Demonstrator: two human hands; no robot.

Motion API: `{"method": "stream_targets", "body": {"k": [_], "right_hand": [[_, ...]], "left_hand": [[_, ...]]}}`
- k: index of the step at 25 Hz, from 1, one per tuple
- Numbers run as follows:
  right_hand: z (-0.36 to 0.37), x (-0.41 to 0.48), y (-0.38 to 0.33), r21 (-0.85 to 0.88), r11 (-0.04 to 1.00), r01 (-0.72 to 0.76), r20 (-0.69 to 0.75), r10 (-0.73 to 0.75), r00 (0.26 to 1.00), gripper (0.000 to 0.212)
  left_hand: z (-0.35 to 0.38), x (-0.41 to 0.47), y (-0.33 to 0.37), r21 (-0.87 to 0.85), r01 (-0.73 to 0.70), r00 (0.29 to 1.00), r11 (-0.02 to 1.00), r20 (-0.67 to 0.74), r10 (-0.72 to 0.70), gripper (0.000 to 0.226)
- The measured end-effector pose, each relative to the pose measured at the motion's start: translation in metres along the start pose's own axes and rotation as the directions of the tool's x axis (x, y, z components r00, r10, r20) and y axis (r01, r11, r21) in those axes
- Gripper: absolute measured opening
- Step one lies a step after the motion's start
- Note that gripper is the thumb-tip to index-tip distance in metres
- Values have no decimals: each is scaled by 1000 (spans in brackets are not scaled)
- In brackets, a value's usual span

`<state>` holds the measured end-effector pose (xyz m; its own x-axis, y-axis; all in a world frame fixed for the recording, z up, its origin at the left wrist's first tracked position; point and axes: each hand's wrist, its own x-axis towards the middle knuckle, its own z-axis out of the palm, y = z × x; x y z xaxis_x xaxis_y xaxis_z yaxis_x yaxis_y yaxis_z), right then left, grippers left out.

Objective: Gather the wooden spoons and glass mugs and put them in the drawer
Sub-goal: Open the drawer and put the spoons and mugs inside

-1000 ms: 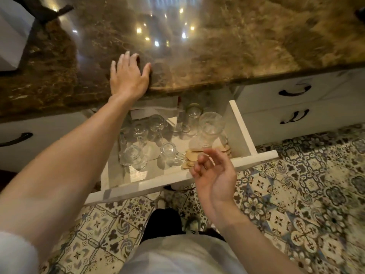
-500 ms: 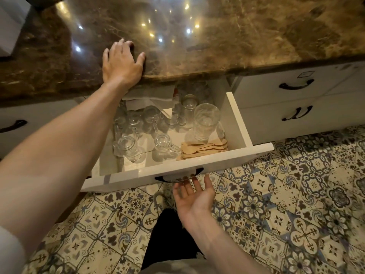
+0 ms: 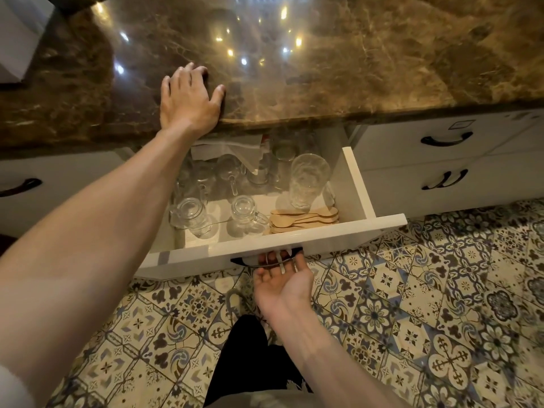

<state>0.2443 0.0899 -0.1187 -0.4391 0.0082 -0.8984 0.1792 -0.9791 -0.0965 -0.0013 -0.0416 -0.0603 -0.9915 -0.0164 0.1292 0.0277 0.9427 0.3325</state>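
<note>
The white drawer (image 3: 379, 223) stands pulled out under the marble counter. Inside lie several glass mugs, among them one (image 3: 245, 212) near the front and another (image 3: 190, 214) at the front left, plus a tall tumbler (image 3: 307, 179) at the right. A stack of wooden spoons (image 3: 303, 220) lies in the front right corner. My right hand (image 3: 282, 282) is palm up below the drawer front, its fingers hooked under the dark handle (image 3: 238, 262). My left hand (image 3: 188, 98) rests flat on the counter edge, fingers spread.
The brown marble counter (image 3: 353, 60) overhangs the back of the drawer. Shut white drawers with dark handles (image 3: 446, 139) sit to the right and one (image 3: 17, 187) to the left. Patterned floor tiles (image 3: 441, 304) lie below; my dark trouser leg (image 3: 244, 363) is under the right hand.
My right hand dropped from above the spoons to below the drawer front, then rose until its fingers hooked under the handle. The left hand stayed on the counter.
</note>
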Motion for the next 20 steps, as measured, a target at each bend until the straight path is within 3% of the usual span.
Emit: {"method": "stream_targets", "body": {"k": [6,20], "right_hand": [[43,15,-3,-24,1000,13,48,-12,999,21],[153,65,-13,-75,996,45,98,-38,994,34]], "left_hand": [[-1,1,-1,-2,-8,1000,1000,4,8,57],[6,5,0,17,12,1000,1000,-15,-11,54]]}}
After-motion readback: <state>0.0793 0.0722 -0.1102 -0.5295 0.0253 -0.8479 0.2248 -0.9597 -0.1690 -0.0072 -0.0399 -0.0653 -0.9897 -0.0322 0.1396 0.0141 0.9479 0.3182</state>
